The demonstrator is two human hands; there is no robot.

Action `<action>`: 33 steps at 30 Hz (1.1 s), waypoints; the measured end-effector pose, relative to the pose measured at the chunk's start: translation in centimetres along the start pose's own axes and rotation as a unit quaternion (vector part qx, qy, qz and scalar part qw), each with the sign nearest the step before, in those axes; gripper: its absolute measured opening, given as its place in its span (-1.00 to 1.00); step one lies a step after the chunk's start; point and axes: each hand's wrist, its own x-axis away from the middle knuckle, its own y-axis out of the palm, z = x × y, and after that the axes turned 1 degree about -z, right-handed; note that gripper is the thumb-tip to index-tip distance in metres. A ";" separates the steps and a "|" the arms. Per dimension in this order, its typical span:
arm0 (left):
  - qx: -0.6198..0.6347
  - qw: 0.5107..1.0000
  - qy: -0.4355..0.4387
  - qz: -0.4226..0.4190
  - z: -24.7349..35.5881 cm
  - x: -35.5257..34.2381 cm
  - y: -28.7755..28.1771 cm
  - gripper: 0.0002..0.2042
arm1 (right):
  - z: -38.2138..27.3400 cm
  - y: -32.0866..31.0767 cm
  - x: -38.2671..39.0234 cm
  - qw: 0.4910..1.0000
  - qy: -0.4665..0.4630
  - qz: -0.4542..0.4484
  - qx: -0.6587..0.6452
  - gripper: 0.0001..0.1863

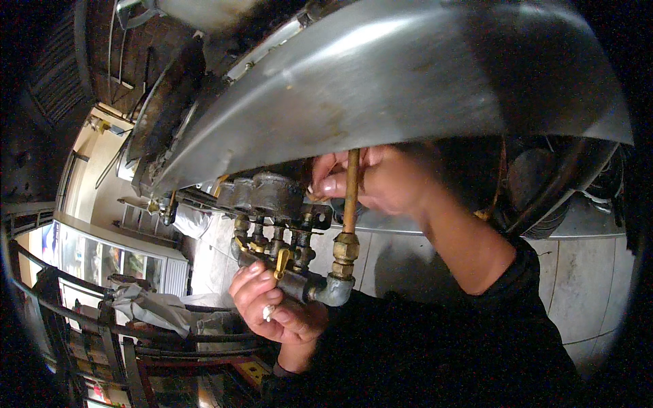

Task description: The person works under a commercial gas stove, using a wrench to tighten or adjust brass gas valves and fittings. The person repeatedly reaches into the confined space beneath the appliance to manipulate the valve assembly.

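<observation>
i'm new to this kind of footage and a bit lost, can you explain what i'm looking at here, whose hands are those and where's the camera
There is no machine doing the handling, just one person's bare hands. The single picture comes from a wide fisheye camera on that person's head, looking down, so straight edges bend.

Across the top is a shiny metal panel. Below it, the left hand curls against a dark pipe with yellow levers. The right hand reaches under the panel, behind a copper-coloured pipe; whether its fingertips hold anything is hard to tell.

The work is on these fittings, not a tabletop. Beyond are a pale tiled floor and, at left, a glass-fronted cabinet.
</observation>
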 end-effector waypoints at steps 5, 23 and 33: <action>0.014 1.000 0.016 0.007 -0.1 -0.2 0.1 -0.78 | -0.1 0.8 0.3 0.999 0.011 0.037 0.009 -0.85; 0.031 0.999 0.036 0.018 -0.1 -0.3 0.5 -0.79 | -0.2 0.8 0.3 0.999 -0.001 0.009 0.035 -0.89; 0.036 0.998 0.042 0.017 -0.2 -0.3 0.5 -0.80 | 0.6 1.0 0.5 0.999 -0.003 0.009 -0.043 -0.87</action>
